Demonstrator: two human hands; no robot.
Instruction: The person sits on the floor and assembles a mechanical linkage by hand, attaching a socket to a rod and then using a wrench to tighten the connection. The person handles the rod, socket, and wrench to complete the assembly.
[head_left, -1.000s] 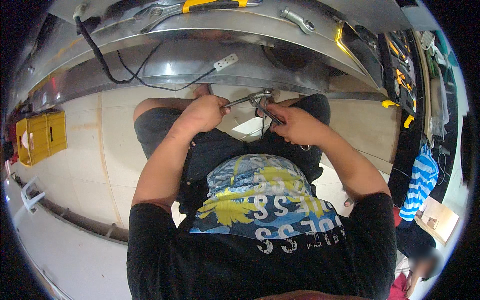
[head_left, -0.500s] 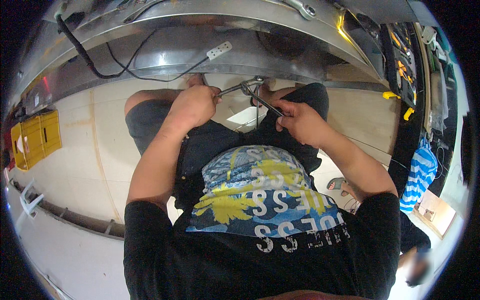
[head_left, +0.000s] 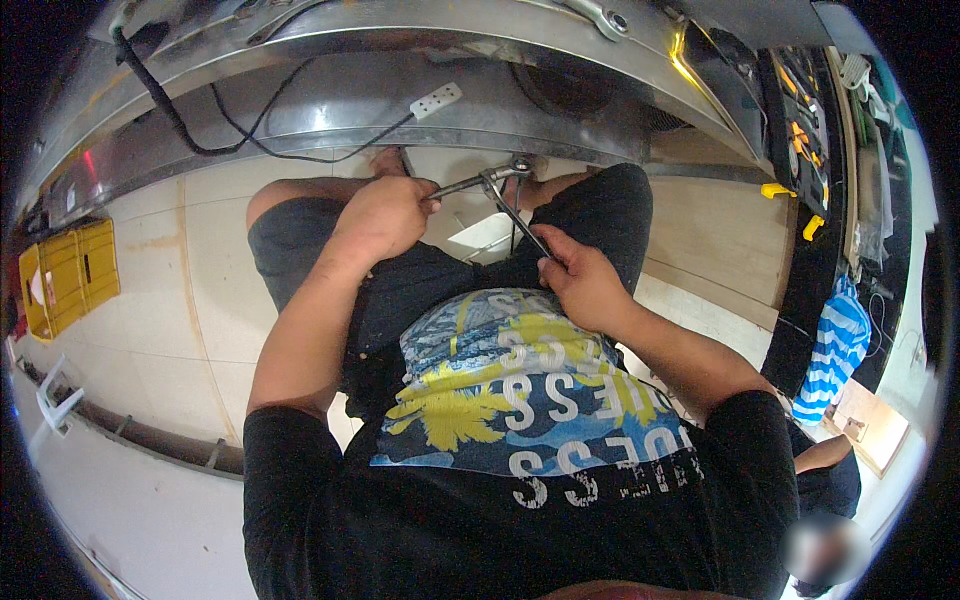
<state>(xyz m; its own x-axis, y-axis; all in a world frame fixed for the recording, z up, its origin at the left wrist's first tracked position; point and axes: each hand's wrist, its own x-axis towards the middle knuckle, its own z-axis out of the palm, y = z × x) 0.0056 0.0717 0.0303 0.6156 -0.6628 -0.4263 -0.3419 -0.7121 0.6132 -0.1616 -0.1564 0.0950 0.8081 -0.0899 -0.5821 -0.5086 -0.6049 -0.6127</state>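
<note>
My left hand (head_left: 385, 215) is closed around the end of a metal bar with a rounded head (head_left: 462, 185), which looks like a ratchet wrench. Its head (head_left: 519, 166) sits to the right, in front of the metal bench. Lower and to the right, my right hand (head_left: 588, 282) grips a slim dark wrench (head_left: 514, 212) with its thumb along the shaft. The wrench's far end meets the bar near its middle. Both tools are held above the floor between my bent knees. A white flat piece (head_left: 480, 232) lies below them; what the head engages is hard to make out.
A metal bench (head_left: 340, 120) runs across the front, with a white power strip (head_left: 437, 100) on a dark cable and a large wrench (head_left: 605, 18) on top. A yellow crate (head_left: 75, 275) stands left. Tool trays (head_left: 800, 130) and another person (head_left: 825, 480) are at right.
My right hand has moved left and nearer my body, swinging its wrench to a steeper slant. My left hand and the bar have barely moved.
</note>
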